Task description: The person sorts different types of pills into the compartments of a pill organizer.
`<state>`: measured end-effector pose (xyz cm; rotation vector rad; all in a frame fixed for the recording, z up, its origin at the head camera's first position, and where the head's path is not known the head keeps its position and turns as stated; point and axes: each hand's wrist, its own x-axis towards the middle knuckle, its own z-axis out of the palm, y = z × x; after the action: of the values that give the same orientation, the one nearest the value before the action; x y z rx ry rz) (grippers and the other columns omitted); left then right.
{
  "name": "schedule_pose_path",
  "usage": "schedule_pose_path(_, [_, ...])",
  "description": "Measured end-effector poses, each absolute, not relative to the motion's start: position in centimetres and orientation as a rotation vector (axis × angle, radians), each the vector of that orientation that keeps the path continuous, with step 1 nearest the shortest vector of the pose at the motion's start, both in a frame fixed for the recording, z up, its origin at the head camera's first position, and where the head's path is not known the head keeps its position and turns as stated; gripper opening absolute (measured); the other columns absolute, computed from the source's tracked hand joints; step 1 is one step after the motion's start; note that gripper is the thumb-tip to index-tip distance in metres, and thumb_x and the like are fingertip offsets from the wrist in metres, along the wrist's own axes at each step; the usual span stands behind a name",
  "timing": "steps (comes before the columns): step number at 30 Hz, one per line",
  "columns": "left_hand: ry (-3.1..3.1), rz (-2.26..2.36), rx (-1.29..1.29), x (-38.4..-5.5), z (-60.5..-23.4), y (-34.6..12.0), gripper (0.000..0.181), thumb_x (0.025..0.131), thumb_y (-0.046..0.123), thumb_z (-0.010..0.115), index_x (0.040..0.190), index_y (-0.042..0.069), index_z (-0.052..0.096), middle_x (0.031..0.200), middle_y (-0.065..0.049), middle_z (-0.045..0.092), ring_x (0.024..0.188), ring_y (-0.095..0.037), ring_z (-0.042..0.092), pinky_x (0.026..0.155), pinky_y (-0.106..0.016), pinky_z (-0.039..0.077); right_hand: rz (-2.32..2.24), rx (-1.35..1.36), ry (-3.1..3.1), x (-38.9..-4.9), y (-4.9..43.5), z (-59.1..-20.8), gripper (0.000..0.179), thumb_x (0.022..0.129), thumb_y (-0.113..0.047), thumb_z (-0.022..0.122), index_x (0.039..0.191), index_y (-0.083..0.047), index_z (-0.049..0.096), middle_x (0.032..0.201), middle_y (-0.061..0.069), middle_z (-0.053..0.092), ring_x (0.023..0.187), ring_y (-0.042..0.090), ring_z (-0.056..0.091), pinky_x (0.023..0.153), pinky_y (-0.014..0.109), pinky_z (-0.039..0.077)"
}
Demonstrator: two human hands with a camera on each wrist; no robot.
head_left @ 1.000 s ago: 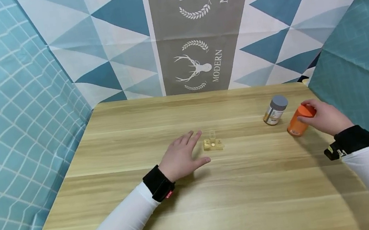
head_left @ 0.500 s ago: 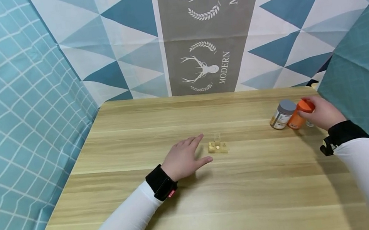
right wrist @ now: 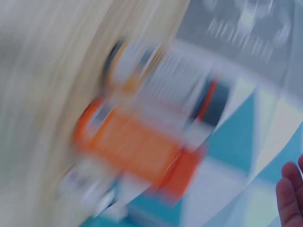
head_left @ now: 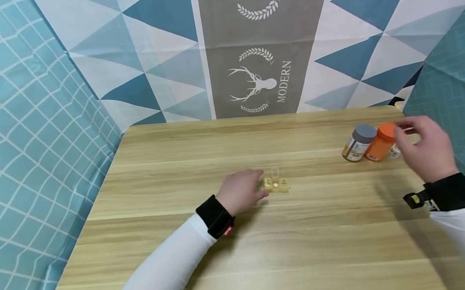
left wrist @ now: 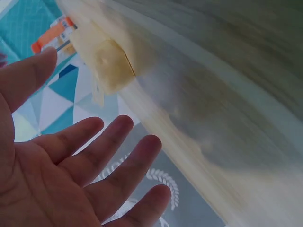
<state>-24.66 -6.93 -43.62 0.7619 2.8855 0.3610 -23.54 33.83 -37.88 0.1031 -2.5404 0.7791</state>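
Note:
A small translucent yellow pill box (head_left: 283,187) lies mid-table with one lid standing up and a white tablet (head_left: 275,185) in the uncovered compartment. My left hand (head_left: 242,191) is at its left side, thumb and fingers spread apart. In the left wrist view the fingers are extended and the pill box (left wrist: 112,68) shows beyond them. At the right, an orange bottle (head_left: 378,145) stands against a grey-lidded bottle (head_left: 357,145). My right hand (head_left: 431,150) hovers just right of the orange bottle, holding nothing, fingers loosely bent. The right wrist view is blurred.
A small white-and-clear container (head_left: 395,151) sits right of the orange bottle, partly hidden by it. The wooden table (head_left: 298,239) ends at a patterned cloth (head_left: 169,65) behind, with blue sheets at both sides.
My right hand moved the orange bottle back against the grey-lidded bottle, let go and drew off to the right. My left hand moved right, up to the pill box.

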Motion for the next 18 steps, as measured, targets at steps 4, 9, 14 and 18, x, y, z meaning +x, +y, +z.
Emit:
schedule_pose_path(4, [2.888,0.310,0.775,-25.2,-43.8,-5.3,0.059,0.091,0.042,0.071,0.140,0.013,0.055,0.133,-0.004,0.062,0.115,-0.023,0.062,0.096,-0.040,0.050,0.695,0.458,-2.628,-23.1,28.2,-38.0,0.022,0.098,-0.012,0.058,0.114,0.000,0.067,0.104,0.015,0.064,0.092,0.028,0.058,0.074,0.031,0.044])
schedule_pose_path(9, [2.895,0.268,0.767,-25.6,-43.6,-4.0,0.042,0.090,0.035,0.073,0.126,0.015,0.066,0.120,0.002,0.070,0.104,-0.017,0.067,0.089,-0.036,0.052,0.662,0.730,-2.875,-24.8,21.9,-40.8,0.027,0.099,-0.018,0.058,0.121,-0.004,0.067,0.109,0.009,0.067,0.097,0.024,0.063,0.079,0.045,0.052])
schedule_pose_path(14, [2.900,0.263,0.784,-25.7,-43.4,-3.7,0.031,0.089,0.030,0.075,0.115,0.015,0.070,0.110,0.002,0.072,0.097,-0.014,0.067,0.085,-0.032,0.053,0.633,0.808,-2.969,-26.8,18.6,-43.5,0.035,0.099,-0.019,0.059,0.128,-0.002,0.063,0.114,0.013,0.067,0.099,0.026,0.065,0.085,0.045,0.052])
schedule_pose_path(18, [2.899,0.267,0.774,-25.6,-43.0,-3.8,0.028,0.089,0.028,0.075,0.113,0.014,0.071,0.109,0.002,0.072,0.095,-0.014,0.067,0.084,-0.032,0.053,0.656,0.841,-3.024,-27.9,17.0,-44.3,0.040,0.100,-0.021,0.058,0.133,0.002,0.058,0.121,0.017,0.065,0.103,0.028,0.065,0.090,0.046,0.051])
